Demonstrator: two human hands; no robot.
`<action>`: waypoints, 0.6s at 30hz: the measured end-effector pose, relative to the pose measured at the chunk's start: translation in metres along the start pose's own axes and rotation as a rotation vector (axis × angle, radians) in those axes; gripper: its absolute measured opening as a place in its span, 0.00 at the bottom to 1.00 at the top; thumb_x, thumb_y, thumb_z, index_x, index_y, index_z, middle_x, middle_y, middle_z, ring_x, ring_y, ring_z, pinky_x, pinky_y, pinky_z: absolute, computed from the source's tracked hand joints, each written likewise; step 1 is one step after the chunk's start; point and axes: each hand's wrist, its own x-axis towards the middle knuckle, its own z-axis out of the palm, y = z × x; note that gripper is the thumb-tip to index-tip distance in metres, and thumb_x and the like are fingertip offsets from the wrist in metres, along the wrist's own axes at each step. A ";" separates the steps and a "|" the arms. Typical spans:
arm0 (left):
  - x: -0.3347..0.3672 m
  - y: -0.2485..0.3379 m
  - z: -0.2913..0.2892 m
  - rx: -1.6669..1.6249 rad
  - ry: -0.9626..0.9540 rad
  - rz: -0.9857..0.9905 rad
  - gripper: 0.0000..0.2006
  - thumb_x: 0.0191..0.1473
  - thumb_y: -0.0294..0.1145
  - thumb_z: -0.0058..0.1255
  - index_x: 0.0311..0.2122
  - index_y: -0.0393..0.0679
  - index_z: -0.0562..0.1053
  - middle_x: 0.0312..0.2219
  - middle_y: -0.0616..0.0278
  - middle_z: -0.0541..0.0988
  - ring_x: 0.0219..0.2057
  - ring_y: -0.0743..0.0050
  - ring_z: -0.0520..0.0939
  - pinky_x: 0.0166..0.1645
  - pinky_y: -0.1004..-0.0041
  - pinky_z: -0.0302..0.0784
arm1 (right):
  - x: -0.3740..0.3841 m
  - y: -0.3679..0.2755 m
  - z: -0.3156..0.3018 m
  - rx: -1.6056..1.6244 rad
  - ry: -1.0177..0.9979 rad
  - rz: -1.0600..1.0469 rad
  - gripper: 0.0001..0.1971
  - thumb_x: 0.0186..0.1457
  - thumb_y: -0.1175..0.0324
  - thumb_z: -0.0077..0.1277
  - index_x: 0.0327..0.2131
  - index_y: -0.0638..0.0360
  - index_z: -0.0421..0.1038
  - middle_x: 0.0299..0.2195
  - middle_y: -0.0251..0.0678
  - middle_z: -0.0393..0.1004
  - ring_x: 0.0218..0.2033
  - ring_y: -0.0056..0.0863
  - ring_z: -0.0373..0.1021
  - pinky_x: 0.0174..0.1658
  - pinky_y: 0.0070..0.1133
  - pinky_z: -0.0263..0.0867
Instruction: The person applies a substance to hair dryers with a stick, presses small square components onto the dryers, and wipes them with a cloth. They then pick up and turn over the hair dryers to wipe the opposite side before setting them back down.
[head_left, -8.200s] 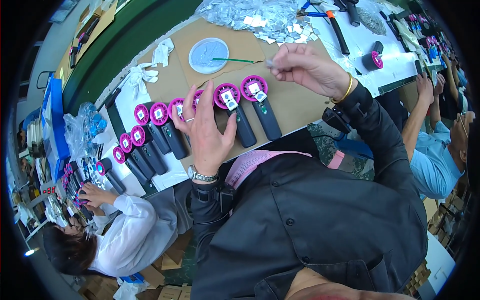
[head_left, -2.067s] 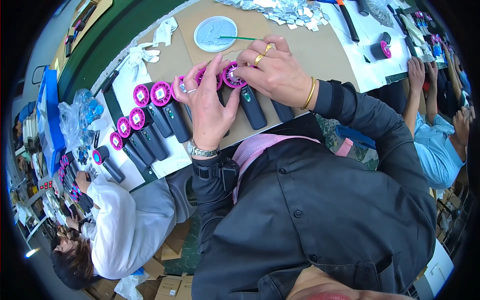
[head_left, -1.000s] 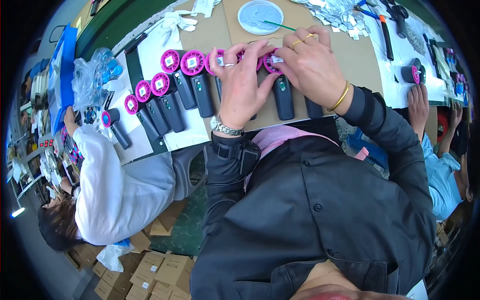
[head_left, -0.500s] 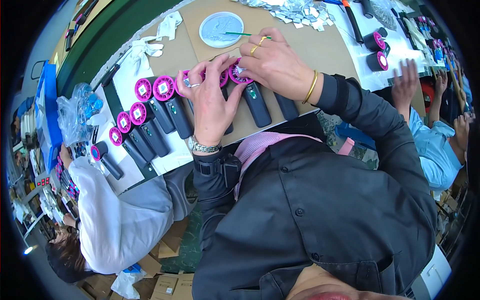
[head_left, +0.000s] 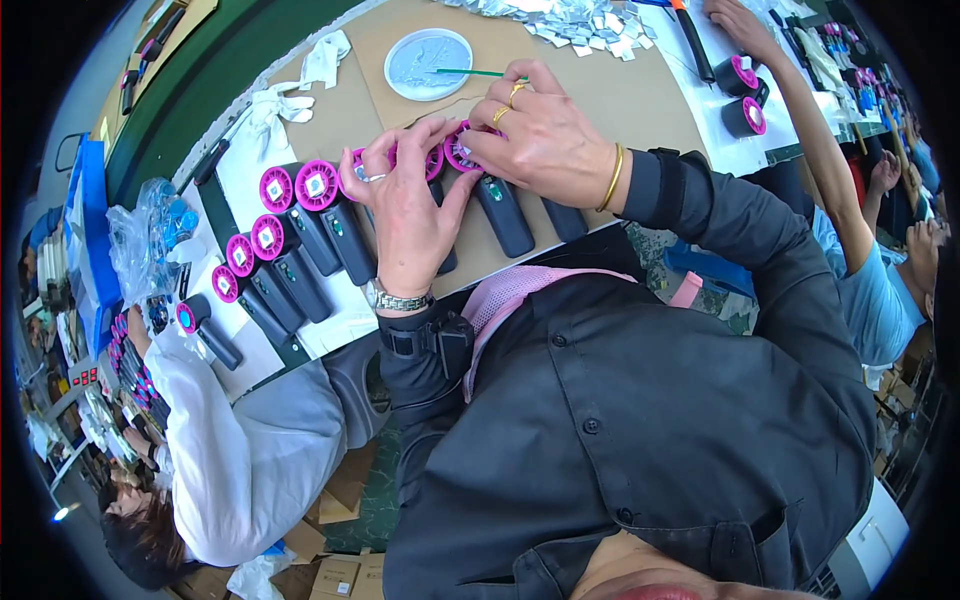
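My right hand (head_left: pixel 545 140) is closed, with a thin green stick (head_left: pixel 470 72) held among its fingers, pointing left over a round white dish of greyish paste (head_left: pixel 428 62). Its fingertips press at the pink slotted head of a dark-handled handheld fan (head_left: pixel 507 215). From the left, my left hand (head_left: pixel 410 205) curls its fingers and thumb around that same head, steadying it. My fingers partly cover the head, so what lies under the fingertips is hidden. Another dark handle (head_left: pixel 565 220) lies to the right, below my right wrist.
Several similar fans (head_left: pixel 317 186) lie in rows at left, white squares on their heads. White gloves (head_left: pixel 270 112) lie beyond them. Small silvery squares (head_left: pixel 590 25) are heaped at the far side. Co-workers sit at left (head_left: pixel 240 440) and right (head_left: pixel 870 290); two fans (head_left: pixel 743 117) lie at right.
The view has shifted slightly. Both my hands stay at the same fan head, with small finger movements. The co-worker at right has reached an arm forward across the table.
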 end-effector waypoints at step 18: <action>0.001 -0.001 0.002 -0.025 0.002 -0.003 0.30 0.52 0.37 0.70 0.61 0.52 0.73 0.51 0.73 0.84 0.60 0.58 0.73 0.72 0.39 0.39 | -0.024 -0.008 0.000 0.064 -0.016 0.049 0.21 0.63 0.51 0.59 0.54 0.49 0.81 0.55 0.29 0.75 0.60 0.30 0.67 0.67 0.38 0.52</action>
